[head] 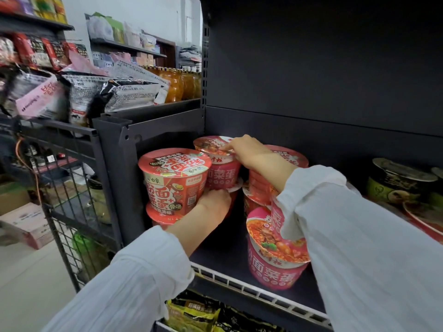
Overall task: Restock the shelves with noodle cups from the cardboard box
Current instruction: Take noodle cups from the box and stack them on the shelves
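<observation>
A pink noodle cup [221, 174] sits on top of another cup at the back left of the dark shelf [223, 257]. My right hand [242, 147] grips its lid rim from above. My left hand [215, 202] holds its base where it meets the cup beneath. A red noodle cup [175, 178] stands stacked in front left. Another pink cup [275, 262] stands alone at the shelf's front, partly under my right sleeve. More red cups [259, 185] are stacked behind my right arm. The cardboard box is out of view.
Dark green noodle bowls [398, 185] fill the shelf's right end. A white wire rail [251, 288] lines the shelf front. Yellow-black packets [191, 312] lie on the shelf below. A wire rack [67, 188] with snack bags [124, 92] stands at left.
</observation>
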`<act>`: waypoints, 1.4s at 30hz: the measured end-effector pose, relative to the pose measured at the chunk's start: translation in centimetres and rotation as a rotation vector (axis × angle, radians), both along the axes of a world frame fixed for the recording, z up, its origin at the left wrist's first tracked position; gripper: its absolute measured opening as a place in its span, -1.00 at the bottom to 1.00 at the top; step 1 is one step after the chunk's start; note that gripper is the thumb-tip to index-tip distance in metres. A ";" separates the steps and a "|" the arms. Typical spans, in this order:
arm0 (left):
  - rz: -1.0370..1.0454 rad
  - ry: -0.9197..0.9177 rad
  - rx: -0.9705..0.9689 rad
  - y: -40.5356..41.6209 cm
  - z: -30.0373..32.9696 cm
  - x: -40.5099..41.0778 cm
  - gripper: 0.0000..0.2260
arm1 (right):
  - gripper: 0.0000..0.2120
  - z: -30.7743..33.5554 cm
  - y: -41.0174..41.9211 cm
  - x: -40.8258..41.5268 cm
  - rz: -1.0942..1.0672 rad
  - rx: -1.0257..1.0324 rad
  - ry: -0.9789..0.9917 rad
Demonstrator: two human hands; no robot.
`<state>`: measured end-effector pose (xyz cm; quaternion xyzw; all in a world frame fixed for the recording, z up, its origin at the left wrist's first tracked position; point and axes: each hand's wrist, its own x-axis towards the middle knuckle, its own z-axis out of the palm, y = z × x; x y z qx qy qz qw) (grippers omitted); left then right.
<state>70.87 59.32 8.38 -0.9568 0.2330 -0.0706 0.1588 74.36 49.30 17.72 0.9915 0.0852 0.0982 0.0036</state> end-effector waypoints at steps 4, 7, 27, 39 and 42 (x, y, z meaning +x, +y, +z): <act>0.007 0.017 -0.029 -0.1 0.1 0.1 -0.65 | -0.71 0.2 0.8 0.1 -0.058 -0.087 -0.127; 0.023 0.039 -0.073 -0.2 0.0 0.3 -0.66 | -0.73 0.2 1.1 0.0 -0.050 -0.170 -0.176; -0.282 -0.117 -0.488 7.4 -0.7 -5.5 -0.82 | -0.73 -2.0 3.3 -6.5 -0.044 0.343 -0.006; -0.016 0.284 -0.812 17.5 -1.5 -8.9 -0.44 | -0.63 -11.5 8.2 -11.6 0.007 0.368 0.070; -0.037 0.324 -0.822 16.3 -1.5 -9.2 -0.50 | -0.65 -11.7 8.2 -12.4 -0.045 0.245 -0.059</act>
